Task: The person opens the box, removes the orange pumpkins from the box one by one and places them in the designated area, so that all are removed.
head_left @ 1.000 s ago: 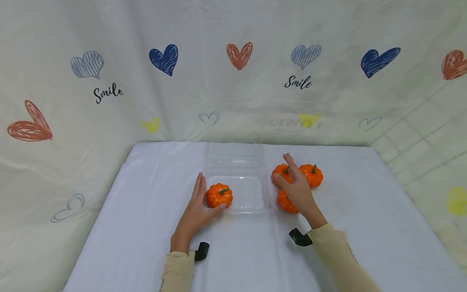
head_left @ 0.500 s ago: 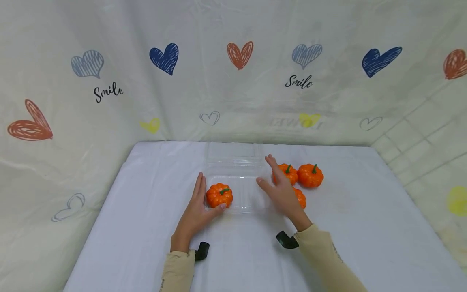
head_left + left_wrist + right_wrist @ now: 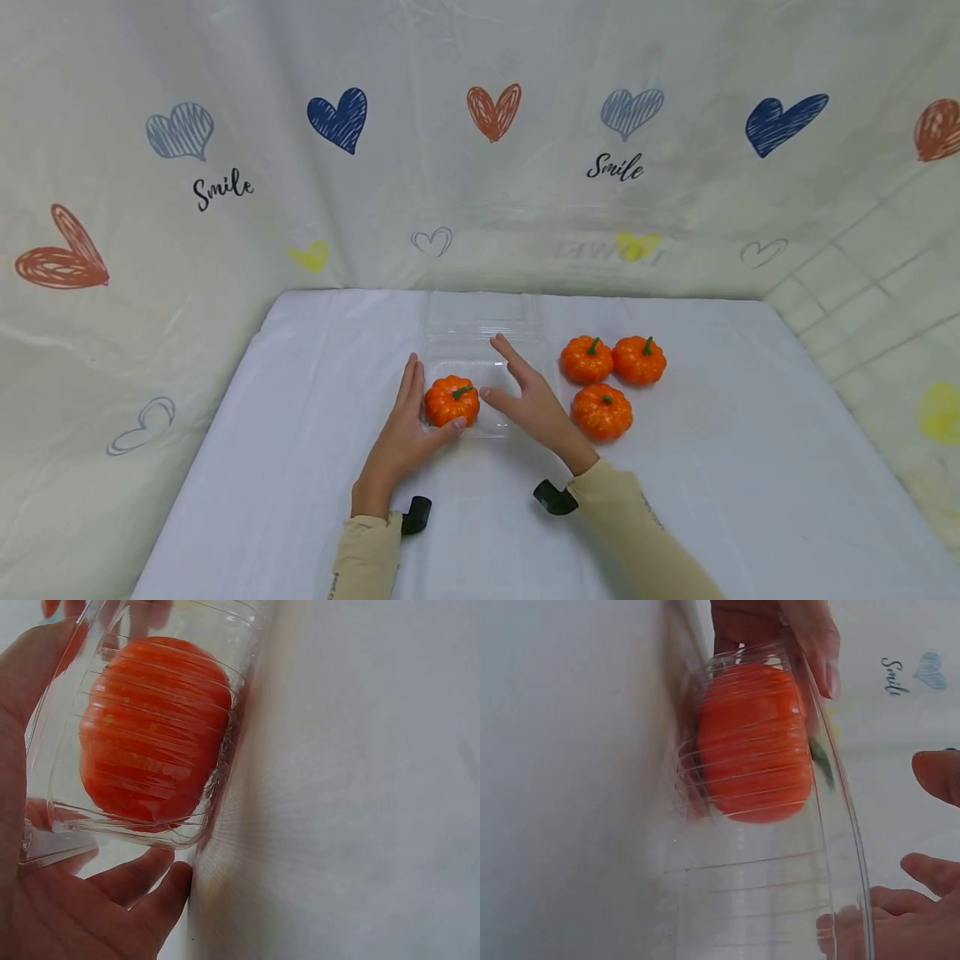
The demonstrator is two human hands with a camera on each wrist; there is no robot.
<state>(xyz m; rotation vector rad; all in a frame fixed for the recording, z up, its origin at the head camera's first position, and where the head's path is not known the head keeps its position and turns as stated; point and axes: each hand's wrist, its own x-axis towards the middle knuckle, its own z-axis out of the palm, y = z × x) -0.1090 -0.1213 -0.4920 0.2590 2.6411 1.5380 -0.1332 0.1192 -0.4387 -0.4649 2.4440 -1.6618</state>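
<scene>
A clear plastic clamshell box point(image 3: 491, 433) lies on the table, its lid point(image 3: 483, 315) folded back toward the wall. One small orange pumpkin point(image 3: 452, 402) with a green stem sits in the box's left part. My left hand point(image 3: 401, 437) holds the box's near left corner, fingers along the outside of the left wall and thumb over the front rim. Through the plastic, the left wrist view shows the pumpkin point(image 3: 157, 735) close by that hand. My right hand point(image 3: 536, 408) hovers over the box's right part, thumb and fingers spread, holding nothing.
Three more orange pumpkins stand in a cluster right of the box: a front one point(image 3: 602, 412), a back left one point(image 3: 587, 360) and a back right one point(image 3: 639, 361). A white cloth covers the table point(image 3: 720, 483). Behind it hangs a heart-printed curtain point(image 3: 420, 167).
My right hand has moved left, from above the pumpkin cluster to over the box, uncovering the front pumpkin. The left hand and the pumpkin in the box have stayed put.
</scene>
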